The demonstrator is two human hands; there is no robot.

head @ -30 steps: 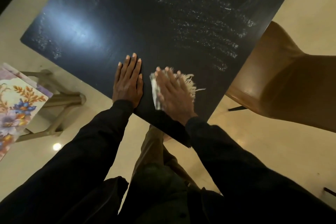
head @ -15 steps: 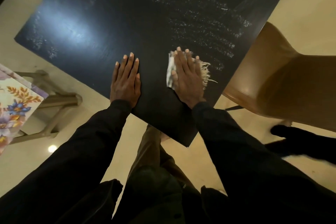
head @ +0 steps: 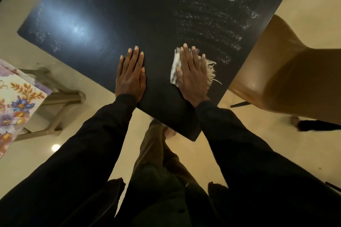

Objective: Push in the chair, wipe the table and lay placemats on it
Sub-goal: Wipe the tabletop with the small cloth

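- Person stands at the near corner of the table; black sleeves reach forward over it.
- left hand (head: pixel 131 77): flat on the bare tabletop, fingers straight and together, holding nothing. Likely a brace for leaning in while the other hand wipes.
- right hand (head: pixel 191 77): also flat, fingers straight and slightly spread, pressing down on the cloth (head: pixel 174 68). No curl round it, so pressure rather than grip moves it.
- The cloth is white with a frayed fringe and lies on the table under the palm, just beside the left hand, near the corner.
- table (head: pixel 129 5): dark and glossy. Pale wet streaks (head: pixel 203 24) arc across the far right part, so wiping looks well under way; the near corner looks like the part in hand.
- chair (head: pixel 287 72): brown, close against the right table edge; cannot tell if it is fully pushed in.
- floral-print sheet (head: pixel 14 101): off to the left on a beige stand, apart from the table; cannot tell if it is a placemat.
- Counts: two hands, one cloth, one table, one chair, no placemats on the table.
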